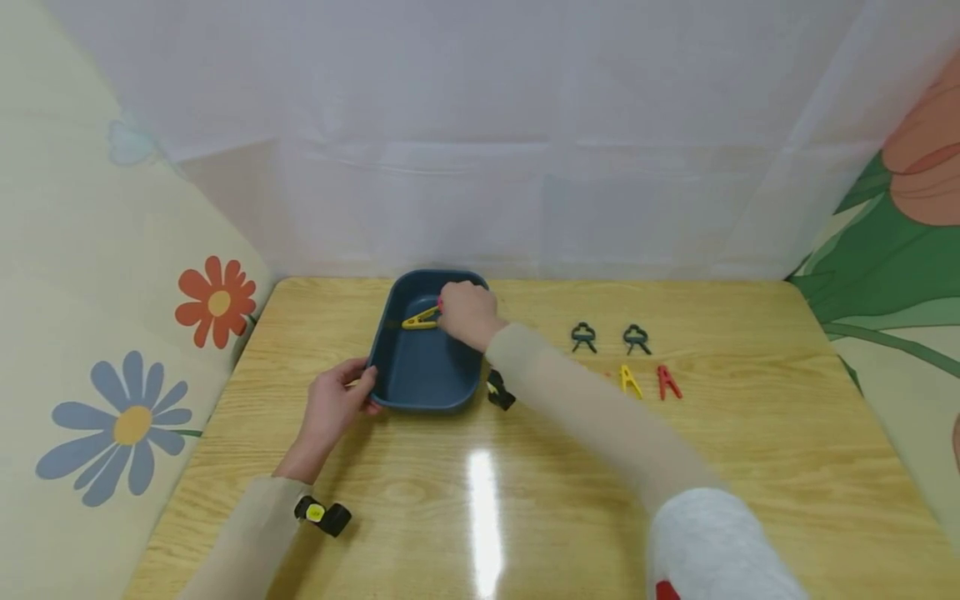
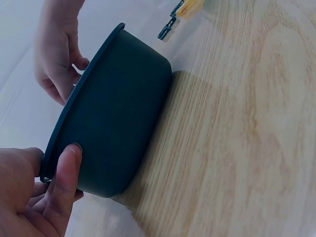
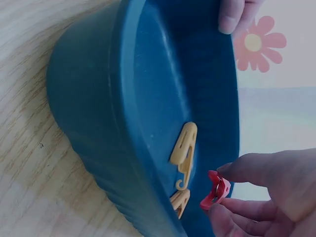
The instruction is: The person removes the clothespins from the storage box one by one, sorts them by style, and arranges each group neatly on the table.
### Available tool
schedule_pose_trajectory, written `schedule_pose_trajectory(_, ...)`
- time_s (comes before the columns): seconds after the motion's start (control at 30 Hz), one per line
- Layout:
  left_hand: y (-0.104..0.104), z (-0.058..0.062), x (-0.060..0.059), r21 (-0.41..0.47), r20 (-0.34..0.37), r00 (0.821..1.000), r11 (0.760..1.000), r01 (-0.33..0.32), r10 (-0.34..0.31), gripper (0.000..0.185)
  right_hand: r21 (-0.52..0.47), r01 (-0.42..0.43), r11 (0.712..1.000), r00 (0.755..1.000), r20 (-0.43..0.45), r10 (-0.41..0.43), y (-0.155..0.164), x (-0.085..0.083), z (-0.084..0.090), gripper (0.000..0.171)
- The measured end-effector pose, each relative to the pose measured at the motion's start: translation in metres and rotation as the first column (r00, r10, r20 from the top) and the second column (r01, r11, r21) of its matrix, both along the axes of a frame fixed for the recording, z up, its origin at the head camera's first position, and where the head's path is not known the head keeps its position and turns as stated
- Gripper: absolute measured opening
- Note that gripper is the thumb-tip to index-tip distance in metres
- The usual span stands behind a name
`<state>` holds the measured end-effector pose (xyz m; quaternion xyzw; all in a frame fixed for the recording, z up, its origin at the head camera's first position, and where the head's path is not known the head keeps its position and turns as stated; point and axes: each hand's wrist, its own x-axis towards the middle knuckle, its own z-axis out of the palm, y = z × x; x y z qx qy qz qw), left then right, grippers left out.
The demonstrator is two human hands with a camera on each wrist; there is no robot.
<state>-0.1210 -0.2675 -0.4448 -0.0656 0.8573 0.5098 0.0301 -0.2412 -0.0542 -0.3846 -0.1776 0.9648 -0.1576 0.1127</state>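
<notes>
Plastic, dark blue and smooth, forms a deep, round-cornered tub on the table; the right wrist view shows ridges along part of its wall. The person's left hand holds the rim, its grip narrow, with digits on both sides of the wall. The right hand is over the tub, its grip narrowed on a small, glossy red plastic clip, pinched between thumb and fingers. Inside the tub lies a slotted yellow plastic clip; the right wrist view shows another yellow piece near it.

Right of the tub are two dark clips with cloud-like outlines, and nearer the person an A-shaped yellow clip beside an A-shaped red clip. A black wrist device at the left sleeve carries a yellow patch, its marking too small to read.

The table has pale wood grain and a bright reflection. Behind hangs a creased white sheet; flower-patterned coverings flank both sides.
</notes>
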Motion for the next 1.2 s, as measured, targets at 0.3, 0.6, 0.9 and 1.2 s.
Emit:
schedule_pose_trajectory(0.3,0.001,0.001,-0.002,-0.008,-0.018,1.0,1.0,0.007,-0.007,0.041,-0.031,-0.001,1.0,1.0,0.021,0.002,0.021,0.004,0.013,0.028)
schedule_pose_trajectory(0.6,-0.001,-0.002,-0.003,-0.009,-0.031,0.999,1.0,0.012,-0.012,0.04,-0.047,-0.011,0.999,1.0,0.027,0.012,0.059,0.014,0.014,0.028)
schedule_pose_trajectory(0.9,-0.004,-0.006,-0.003,-0.026,-0.02,1.0,1.0,0.005,-0.006,0.039,-0.092,0.015,0.996,1.0,0.007,-0.014,0.108,0.031,0.013,0.021)
schedule_pose_trajectory(1.2,-0.003,-0.004,-0.002,-0.031,-0.015,1.0,1.0,0.001,-0.001,0.04,-0.114,0.092,0.989,0.996,0.033,-0.088,0.164,0.055,0.009,0.029)
